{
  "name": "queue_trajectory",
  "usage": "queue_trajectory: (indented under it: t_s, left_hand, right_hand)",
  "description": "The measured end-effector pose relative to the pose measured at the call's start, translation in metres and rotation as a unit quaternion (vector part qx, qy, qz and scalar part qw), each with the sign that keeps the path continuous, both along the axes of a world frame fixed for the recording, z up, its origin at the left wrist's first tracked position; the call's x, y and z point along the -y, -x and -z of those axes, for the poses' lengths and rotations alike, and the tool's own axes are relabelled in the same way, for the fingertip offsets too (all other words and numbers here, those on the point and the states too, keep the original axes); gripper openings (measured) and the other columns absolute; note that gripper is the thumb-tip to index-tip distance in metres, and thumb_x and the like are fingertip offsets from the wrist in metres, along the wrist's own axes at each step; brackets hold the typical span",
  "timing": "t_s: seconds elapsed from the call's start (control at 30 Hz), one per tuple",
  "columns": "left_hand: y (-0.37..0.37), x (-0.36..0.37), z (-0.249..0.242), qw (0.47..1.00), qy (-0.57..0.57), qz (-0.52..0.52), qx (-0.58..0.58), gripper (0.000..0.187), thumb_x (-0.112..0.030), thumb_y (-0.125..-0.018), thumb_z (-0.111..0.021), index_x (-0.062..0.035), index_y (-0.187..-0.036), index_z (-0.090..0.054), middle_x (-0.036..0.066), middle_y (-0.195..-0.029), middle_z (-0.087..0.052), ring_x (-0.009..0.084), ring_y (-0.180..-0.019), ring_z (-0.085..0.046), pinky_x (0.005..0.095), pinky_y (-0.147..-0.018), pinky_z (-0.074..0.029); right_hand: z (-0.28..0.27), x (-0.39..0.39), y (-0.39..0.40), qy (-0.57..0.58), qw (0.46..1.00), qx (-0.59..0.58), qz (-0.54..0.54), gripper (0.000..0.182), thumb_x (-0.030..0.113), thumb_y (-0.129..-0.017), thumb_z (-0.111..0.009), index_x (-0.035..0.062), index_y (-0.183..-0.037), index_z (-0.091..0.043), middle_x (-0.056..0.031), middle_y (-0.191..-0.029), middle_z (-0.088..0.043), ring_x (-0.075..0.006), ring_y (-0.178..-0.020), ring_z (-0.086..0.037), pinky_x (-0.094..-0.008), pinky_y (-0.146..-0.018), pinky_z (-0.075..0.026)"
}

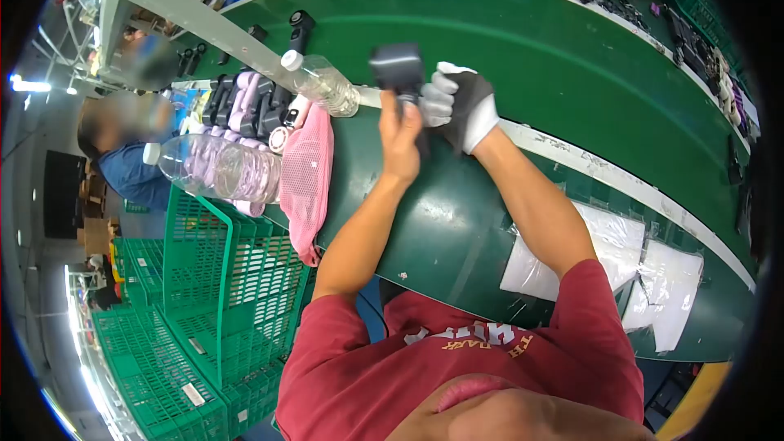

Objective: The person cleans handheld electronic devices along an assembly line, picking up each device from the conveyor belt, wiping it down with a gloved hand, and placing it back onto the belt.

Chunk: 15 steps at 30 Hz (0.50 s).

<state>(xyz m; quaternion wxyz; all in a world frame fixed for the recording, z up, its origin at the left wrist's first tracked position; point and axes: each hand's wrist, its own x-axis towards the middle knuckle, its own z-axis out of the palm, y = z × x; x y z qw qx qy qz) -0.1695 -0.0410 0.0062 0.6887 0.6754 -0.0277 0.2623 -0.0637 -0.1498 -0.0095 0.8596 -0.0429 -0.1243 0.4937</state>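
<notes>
A black handheld device (398,67) with a blocky head is held upright above the near edge of the green belt, blurred by motion. My left hand (400,143), bare, wraps its fingers round the handle. Close against the handle's right side is my right hand (465,106), in a white and dark grey glove. Its fingers are curled, and whatever they grip is hidden. A clear plastic bottle (325,86) with a white cap lies just left of the device. Beneath my forearms is the dark green worktop (441,212).
Pink mesh fabric (306,175) and a large clear bottle (233,167) lie left, beside black and purple handheld devices (245,102). Green crates (196,278) stand lower left. White foam sheets (608,241) lie right. A grey metal beam (188,12) slants across. Other people work nearby.
</notes>
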Motion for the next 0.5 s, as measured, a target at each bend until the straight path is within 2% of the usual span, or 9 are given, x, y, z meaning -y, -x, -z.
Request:
queue_trajectory:
  t_s: [0.03,0.07,0.13,0.2,0.3,0.33,0.43,0.47,0.5]
  left_hand:
    - [-0.001,0.002,0.009,0.999,-0.044,0.024,-0.018,0.077,-0.050,-0.099,-0.057,0.0018,-0.151,-0.034,0.012,-0.127,-0.049,0.0207,-0.122,-0.047,0.0358,-0.109,-0.034]
    - [-0.003,0.012,0.014,0.995,-0.101,-0.007,0.013,0.080,-0.052,-0.098,-0.058,0.0035,-0.150,-0.033,0.014,-0.132,-0.044,0.0230,-0.126,-0.043,0.0370,-0.111,-0.032]
    - [-0.005,0.017,0.028,0.980,-0.193,-0.036,0.033,0.087,-0.056,-0.096,-0.058,0.0072,-0.149,-0.032,0.018,-0.144,-0.028,0.0284,-0.136,-0.031,0.0398,-0.114,-0.028]
    - [-0.004,0.024,0.032,0.983,-0.170,-0.059,0.048,0.080,-0.050,-0.098,-0.056,0.0062,-0.149,-0.032,0.016,-0.141,-0.034,0.0271,-0.133,-0.037,0.0390,-0.113,-0.029]
    - [0.002,0.032,0.015,0.994,-0.046,-0.023,0.095,0.075,-0.045,-0.100,-0.056,0.0054,-0.149,-0.031,0.014,-0.140,-0.039,0.0246,-0.128,-0.042,0.0369,-0.110,-0.032]
    - [0.001,0.027,0.014,0.989,-0.084,-0.050,0.107,0.075,-0.045,-0.099,-0.058,0.0050,-0.148,-0.032,0.014,-0.139,-0.042,0.0228,-0.126,-0.043,0.0350,-0.108,-0.034]
    - [0.002,0.023,0.000,0.994,-0.034,-0.017,0.101,0.068,-0.045,-0.100,-0.056,0.0045,-0.143,-0.039,0.016,-0.136,-0.038,0.0277,-0.122,-0.045,0.0398,-0.109,-0.034]
    - [-0.002,0.019,-0.002,0.992,-0.047,-0.017,0.117,0.060,-0.038,-0.099,-0.059,0.0028,-0.141,-0.043,0.012,-0.124,-0.048,0.0230,-0.116,-0.048,0.0358,-0.103,-0.038]
    - [-0.003,0.020,-0.019,0.994,-0.039,0.002,0.102,0.057,-0.035,-0.099,-0.060,0.0023,-0.140,-0.044,0.010,-0.119,-0.050,0.0214,-0.111,-0.050,0.0344,-0.100,-0.039]
  right_hand:
    - [0.021,-0.006,0.003,0.004,0.998,-0.001,0.059,0.025,0.034,-0.101,-0.045,0.0168,-0.086,-0.055,0.0005,-0.068,-0.046,-0.0151,-0.057,-0.042,-0.0295,-0.050,-0.037]
    - [0.017,-0.018,0.015,0.110,0.979,-0.083,0.150,0.024,0.035,-0.103,-0.043,0.0167,-0.093,-0.057,-0.0006,-0.075,-0.051,-0.0162,-0.064,-0.048,-0.0297,-0.056,-0.042]
    - [0.023,-0.022,0.030,0.187,0.952,-0.114,0.213,0.025,0.032,-0.103,-0.043,0.0139,-0.098,-0.059,-0.0026,-0.084,-0.057,-0.0175,-0.073,-0.054,-0.0313,-0.067,-0.048]
    - [0.022,-0.019,0.032,0.215,0.951,-0.094,0.203,0.027,0.030,-0.104,-0.043,0.0112,-0.103,-0.062,-0.0047,-0.093,-0.062,-0.0188,-0.083,-0.060,-0.0328,-0.077,-0.053]
    - [0.020,-0.019,0.035,0.238,0.946,0.036,0.217,0.025,0.020,-0.102,-0.045,0.0058,-0.101,-0.065,-0.0058,-0.093,-0.065,-0.0170,-0.083,-0.062,-0.0304,-0.076,-0.053]
    - [0.014,-0.021,0.039,0.233,0.942,0.062,0.234,0.024,0.017,-0.101,-0.046,0.0037,-0.100,-0.067,-0.0059,-0.093,-0.066,-0.0162,-0.082,-0.063,-0.0291,-0.075,-0.053]
    - [0.018,-0.025,0.040,0.351,0.872,0.224,0.258,0.027,0.017,-0.100,-0.048,0.0006,-0.098,-0.069,-0.0059,-0.092,-0.067,-0.0162,-0.082,-0.063,-0.0298,-0.075,-0.053]
    - [0.043,-0.026,0.032,0.318,0.900,0.180,0.237,0.029,0.018,-0.100,-0.049,-0.0008,-0.099,-0.071,-0.0060,-0.092,-0.069,-0.0162,-0.083,-0.064,-0.0303,-0.075,-0.052]
    - [0.034,-0.025,0.035,0.341,0.891,0.173,0.245,0.029,0.018,-0.100,-0.049,-0.0008,-0.101,-0.071,-0.0069,-0.093,-0.069,-0.0181,-0.086,-0.065,-0.0317,-0.076,-0.052]
